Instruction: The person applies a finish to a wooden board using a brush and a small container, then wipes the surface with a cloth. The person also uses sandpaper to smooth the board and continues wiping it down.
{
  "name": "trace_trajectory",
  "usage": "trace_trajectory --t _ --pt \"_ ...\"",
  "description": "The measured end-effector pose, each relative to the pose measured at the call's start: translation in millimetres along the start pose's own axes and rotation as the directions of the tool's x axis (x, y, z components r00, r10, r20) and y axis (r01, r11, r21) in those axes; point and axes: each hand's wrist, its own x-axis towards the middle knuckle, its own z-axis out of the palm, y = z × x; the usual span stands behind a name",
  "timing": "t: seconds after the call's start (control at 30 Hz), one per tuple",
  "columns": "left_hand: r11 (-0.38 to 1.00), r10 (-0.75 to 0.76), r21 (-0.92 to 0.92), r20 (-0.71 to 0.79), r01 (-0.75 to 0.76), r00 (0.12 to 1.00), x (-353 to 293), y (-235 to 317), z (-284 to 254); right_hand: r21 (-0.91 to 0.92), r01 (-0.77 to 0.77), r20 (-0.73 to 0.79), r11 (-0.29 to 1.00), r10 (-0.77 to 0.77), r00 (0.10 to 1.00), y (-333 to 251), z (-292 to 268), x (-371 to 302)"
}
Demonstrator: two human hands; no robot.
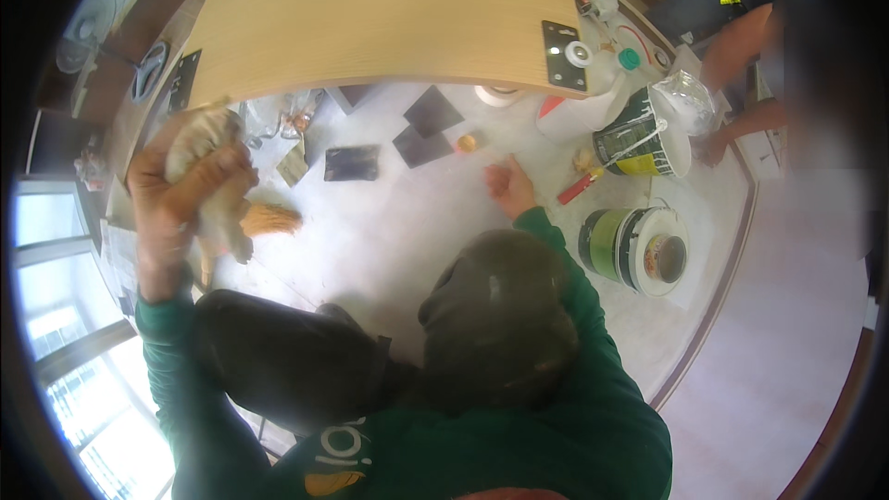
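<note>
My left hand point(171, 190) is raised at the left corner of a light wooden panel point(370, 18), wrapped round a crumpled beige rag point(208, 162). The rag hangs below my fingers, slightly smeared by motion. My right hand point(511, 187) is low in front of the panel's near edge, its fingers loosely apart with nothing seen in them. Dark metal plates are fixed at the panel's near corners, one on the left point(184, 81) and one on the right point(562, 54). Close to my right hand is a small orange-topped round object point(466, 143).
Dark square sheets point(433, 112), a dark rectangular pad point(352, 164) and a straw-coloured brush point(270, 218) lie on the pale floor. Rightward are a red-handled tool point(580, 187), an open bucket point(641, 137), another bucket point(634, 248) and a green-capped jug point(607, 79). Another person's arm point(741, 46) reaches in there.
</note>
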Motion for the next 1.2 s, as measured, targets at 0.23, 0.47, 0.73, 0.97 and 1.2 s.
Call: trace_trajectory --t 0.23,0.47,0.73,0.97,1.2 --pt "0.981 -0.035 0.192 0.191 -0.002 0.981 26.3 -2.1 39.2 0.260 0.070 -0.030 0.963 -0.064 0.997 15.8 15.9 11.4" --pt "0.529 0.131 0.725 0.444 -0.441 0.887 56.5 -56.5 76.3 0.441 0.153 0.013 0.884 -0.176 0.984 10.8 17.3 -16.6" --pt "0.313 0.241 0.716 0.575 -0.623 0.782 56.7 -58.0 150.9 0.384 0.282 0.008 0.879 -0.308 0.951 -5.8 25.5 -59.9" --pt "0.253 0.307 0.651 0.648 -0.716 0.697 62.6 -48.7 193.6 0.268 0.337 -0.045 0.903 -0.337 0.940 -11.5 19.9 -65.5" --pt "0.207 0.253 0.819 0.483 -0.535 0.838 45.2 -73.3 64.5 0.188 0.400 -0.013 0.897 -0.405 0.914 -17.8 11.5 -65.8"
